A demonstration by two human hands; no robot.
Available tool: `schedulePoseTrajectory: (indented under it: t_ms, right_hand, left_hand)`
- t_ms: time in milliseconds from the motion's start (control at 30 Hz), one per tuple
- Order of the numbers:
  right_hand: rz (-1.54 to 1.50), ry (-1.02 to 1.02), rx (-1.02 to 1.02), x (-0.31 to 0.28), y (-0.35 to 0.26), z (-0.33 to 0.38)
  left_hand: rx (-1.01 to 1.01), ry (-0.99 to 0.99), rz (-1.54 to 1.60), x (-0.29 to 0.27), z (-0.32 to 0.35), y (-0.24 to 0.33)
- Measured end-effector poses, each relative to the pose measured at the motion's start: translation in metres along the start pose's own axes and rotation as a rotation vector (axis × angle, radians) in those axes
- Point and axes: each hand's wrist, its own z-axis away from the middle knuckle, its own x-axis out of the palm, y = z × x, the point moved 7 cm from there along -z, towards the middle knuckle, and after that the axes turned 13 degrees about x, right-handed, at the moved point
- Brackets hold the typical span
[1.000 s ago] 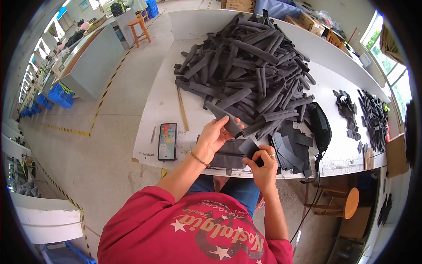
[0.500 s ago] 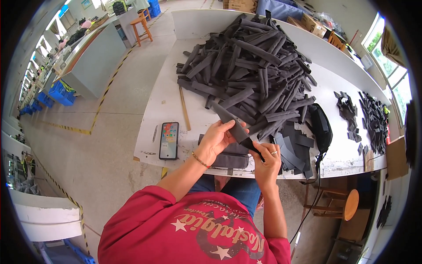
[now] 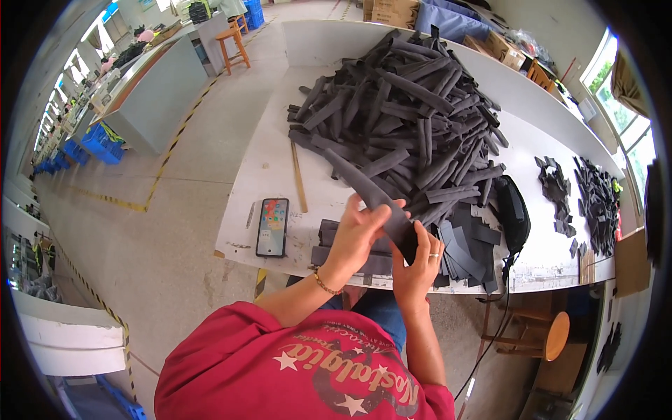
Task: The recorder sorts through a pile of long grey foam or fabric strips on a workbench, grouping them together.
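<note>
Fabric tube (image 3: 365, 187) is gripped by left hand (image 3: 357, 239) and, lower right, right hand (image 3: 418, 271), fingers (image 3: 423, 245) closed. Its long axis is slanted (upper-left end free).

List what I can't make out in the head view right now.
- Head view: lower end of the held dark piece, partly covered by the right hand.
- Head view: part of the folded dark pieces, hidden behind the left hand.
- Head view: bottom of the dark heap, buried under its upper pieces.
- Head view: details on the phone screen, too small.
</note>
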Motion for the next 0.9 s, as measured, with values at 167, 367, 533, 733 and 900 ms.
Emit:
schedulePoseTrajectory:
  t_ms: [167, 367, 533, 733, 900]
  right_hand:
    - [-0.143, -0.007, 0.047, 0.015, -0.007, 0.011]
    - [-0.17, -0.06, 0.016, 0.026, -0.015, 0.002]
    - [-0.177, -0.16, 0.014, 0.016, 0.006, 0.023]
    - [-0.21, -0.22, -0.039, 0.015, -0.015, 0.001]
    - [-0.219, -0.224, -0.041, 0.01, -0.005, 0.0]
  left_hand:
    - [-0.081, -0.312, -0.112, 0.011, 0.0, -0.016]
    - [-0.029, -0.2, -0.14, -0.001, -0.005, -0.004]
    - [-0.083, -0.146, -0.028, 0.003, -0.005, -0.002]
    - [-0.131, -0.145, -0.009, 0.002, 0.002, -0.006]
    - [-0.205, -0.112, 0.062, 0.006, 0.009, -0.018]
